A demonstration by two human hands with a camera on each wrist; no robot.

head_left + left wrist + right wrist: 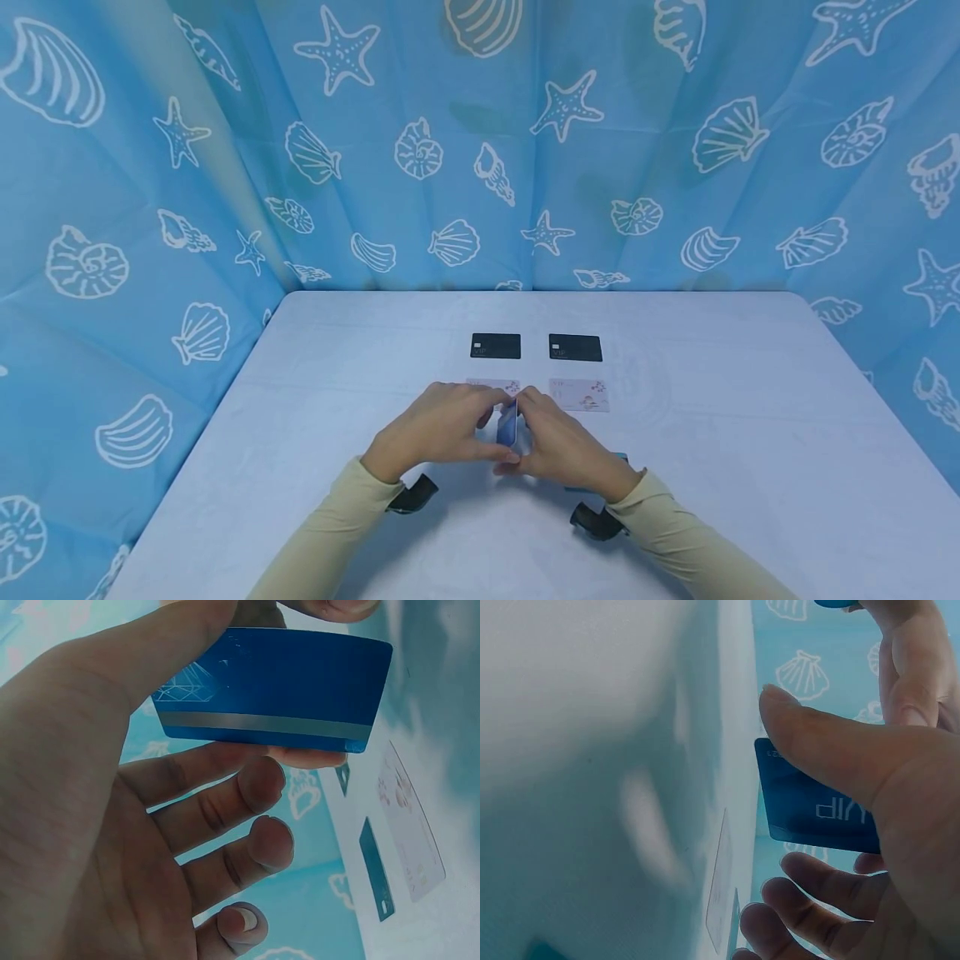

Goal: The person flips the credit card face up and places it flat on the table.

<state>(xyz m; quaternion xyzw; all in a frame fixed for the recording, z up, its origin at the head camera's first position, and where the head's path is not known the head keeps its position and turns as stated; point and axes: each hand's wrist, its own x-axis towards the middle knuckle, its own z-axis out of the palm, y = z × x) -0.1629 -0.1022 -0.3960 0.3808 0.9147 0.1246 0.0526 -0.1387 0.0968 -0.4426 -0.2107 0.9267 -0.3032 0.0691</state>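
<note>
A blue card (507, 427) with a silver stripe on one face stands upright between my two hands, above the table. My left hand (450, 422) pinches it between thumb and index finger; in the left wrist view the striped face of the blue card (292, 682) shows, the other fingers loosely bent below. From the other side my right hand (567, 439) also pinches the card. Its thumb lies across the face with "VIP" lettering on the blue card (810, 802) in the right wrist view, partly covering it.
Two black cards, a left one (496, 346) and a right one (575, 347), lie farther back on the white table (360, 350). Nearer are two pale flowered cards, one (579, 396) fully visible, one (491, 383) partly behind my left hand. Another blue item (621, 457) is mostly hidden under my right wrist.
</note>
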